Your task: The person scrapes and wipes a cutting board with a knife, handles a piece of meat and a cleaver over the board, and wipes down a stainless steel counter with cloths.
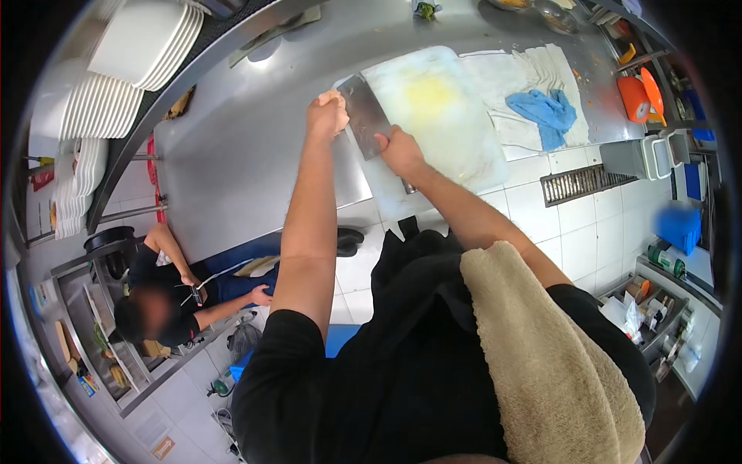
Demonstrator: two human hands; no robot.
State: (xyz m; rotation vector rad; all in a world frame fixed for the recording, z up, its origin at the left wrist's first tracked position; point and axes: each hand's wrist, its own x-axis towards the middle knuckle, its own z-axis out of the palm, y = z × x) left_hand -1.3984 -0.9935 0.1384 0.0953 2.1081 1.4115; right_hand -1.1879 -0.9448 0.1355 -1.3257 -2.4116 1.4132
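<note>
In the head view my right hand is closed round the handle of a cleaver, its thumb reaching toward the blade. The wide metal blade is over the left edge of a white cutting board, which carries a yellow stain. My left hand is closed at the far end of the blade, just left of the board. A pale, pinkish-beige lump shows at its fingers; its kind cannot be made out.
A steel counter extends left of the board. Right of it lie a white towel and a blue cloth. Stacked white dishes fill the upper-left shelf. A person sits at lower left. An orange container stands at right.
</note>
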